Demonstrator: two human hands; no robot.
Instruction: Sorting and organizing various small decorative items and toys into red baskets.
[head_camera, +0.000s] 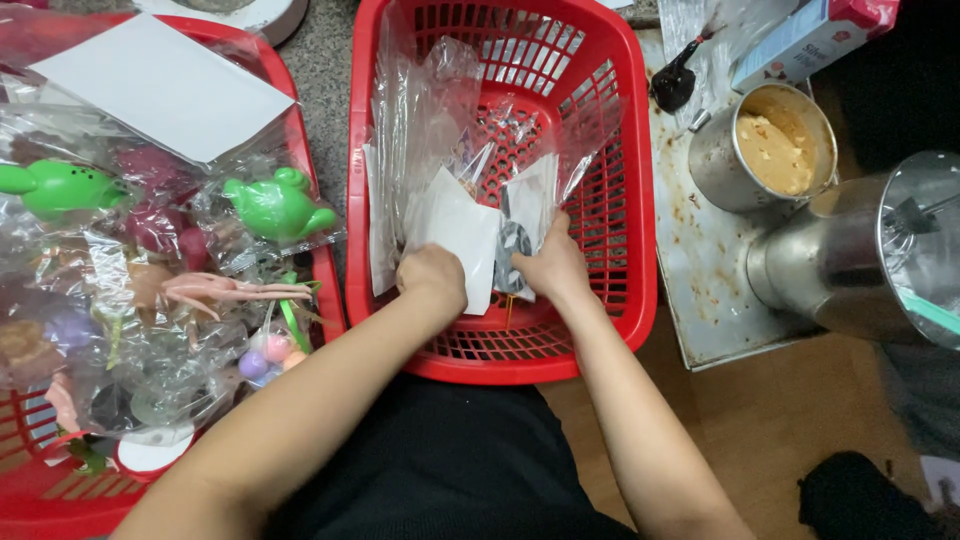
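Note:
Both my hands are inside a red plastic basket (620, 210) in front of me. My left hand (432, 280) grips a white card in a clear plastic bag (462, 228). My right hand (552, 265) holds another clear bag (528, 205) with a white card and a dark round item in it. Several more crinkled clear bags (430, 100) stand upright in the basket behind my hands.
A second red basket (322, 255) at the left holds several bagged plastic toys, among them green figures (280, 205), a pink one (230, 292) and a white sheet (165, 85). At the right, a stained metal tray (705, 290) bears a metal tin (765, 150) and a large steel vessel (870, 250).

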